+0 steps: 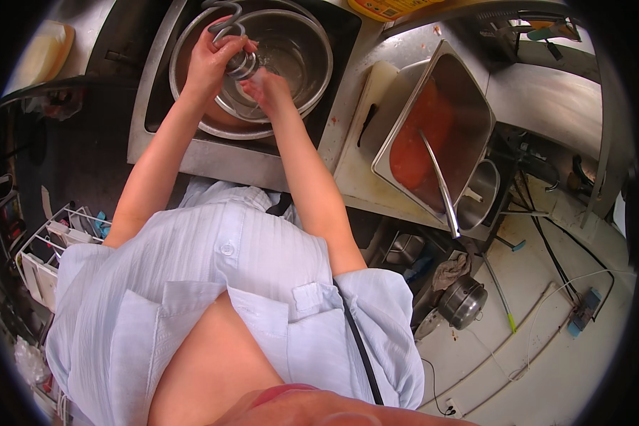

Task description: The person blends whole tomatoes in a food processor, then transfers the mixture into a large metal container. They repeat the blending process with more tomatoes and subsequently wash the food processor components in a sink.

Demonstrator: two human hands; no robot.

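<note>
My left hand [218,56] is wrapped around a coiled metal spout [243,66], which looks like the end of a spring faucet. Just below its outlet is my right hand [269,91], wet and blurred, with the fingers curled inward; whether it grips anything is unclear. Both hands are over a smaller stainless steel bowl [306,64] with some clear water inside. That bowl sits tilted within a larger steel bowl [191,118], which rests in a dark-looking sink basin with a metal rim [207,154].
Right of the sink, a deep steel pan [460,106] holds red-orange food [423,141] and a metal utensil handle [441,183]. A pale cutting board [375,93] and another steel bowl [479,194] are beside it. A yellow container [386,8] stands behind.
</note>
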